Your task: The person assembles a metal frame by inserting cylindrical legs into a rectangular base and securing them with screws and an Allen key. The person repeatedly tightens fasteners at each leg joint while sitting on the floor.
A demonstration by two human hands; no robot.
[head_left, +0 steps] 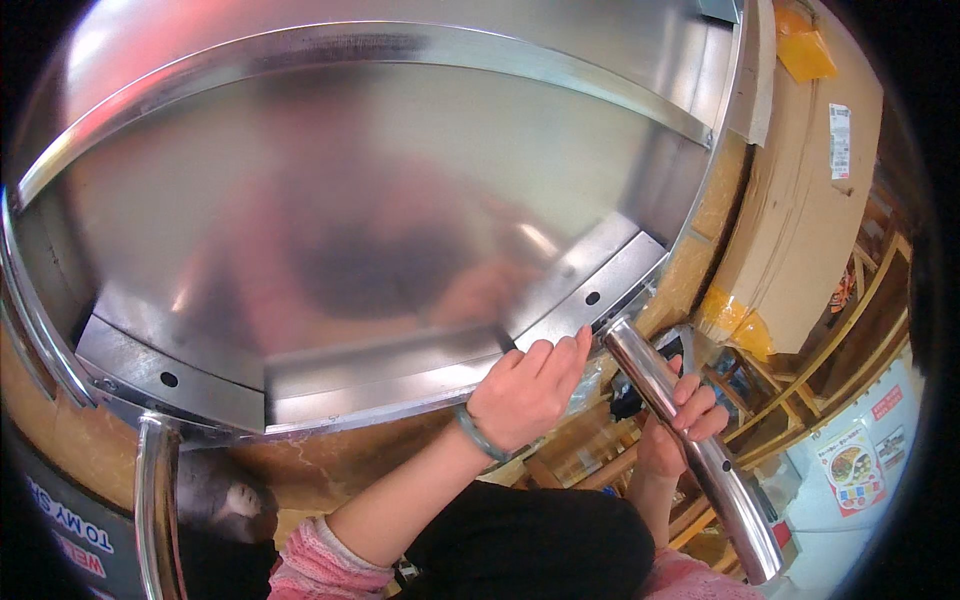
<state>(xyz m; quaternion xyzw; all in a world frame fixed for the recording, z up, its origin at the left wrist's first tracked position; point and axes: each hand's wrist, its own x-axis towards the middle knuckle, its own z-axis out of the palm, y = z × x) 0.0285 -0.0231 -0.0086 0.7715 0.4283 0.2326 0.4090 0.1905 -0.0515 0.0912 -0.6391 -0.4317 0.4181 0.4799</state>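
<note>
A large shiny steel panel [370,200] fills the upper view, with flat brackets along its near edge. My right hand [685,420] is wrapped round a polished steel tube leg [655,375] that slants from the near right corner bracket [590,285] down to the lower right. The tube's upper end meets or nearly meets that corner. My left hand [525,395], a bracelet on its wrist, is at the panel's near edge beside the tube's upper end. Its fingers are curled, the index finger stretched toward the joint; whatever they grip is hidden.
Another steel leg [158,500] stands at the left corner, below the left bracket [170,375]. A curved steel bar [400,45] crosses the panel. To the right are a taped cardboard box [800,210], wooden shelving [830,350] and a pale blue box with pictures [850,450].
</note>
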